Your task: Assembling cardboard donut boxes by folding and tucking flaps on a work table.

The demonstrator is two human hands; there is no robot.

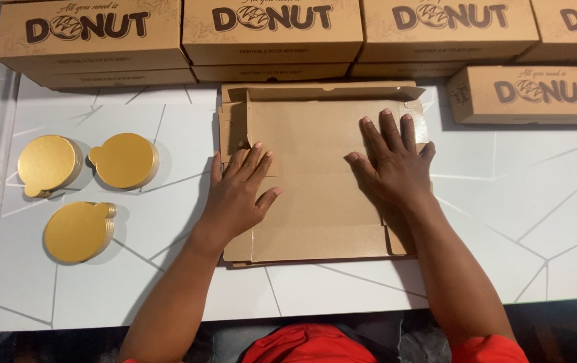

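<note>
White tabletop (544, 222) with thin grey lines running across it like cracked stone fills the view, and its near edge drops off to a dark floor. Closest of all sits a strip of red clothing (308, 346) at the bottom of the frame, with both bare forearms reaching forward from it. An unfolded brown cardboard box (315, 215) lies flat in the middle of the table, its side flaps spread outward and its far flap creased along the top. The left hand (238, 195) rests palm down on the left part of the cardboard, fingers straight and slightly spread, gripping nothing. The right hand (392, 165) presses flat on the right part, fingers fanned toward the far flap, likewise holding nothing. To the left, well apart from the cardboard, three low stacks of round gold cake boards (79, 232) sit on the table, each disc with a small tab. Farther back, a row of closed brown printed boxes (272, 30) lines the table's far edge, stacked two high, and one more closed box (530, 94) sits alone just in front of them at the right.
</note>
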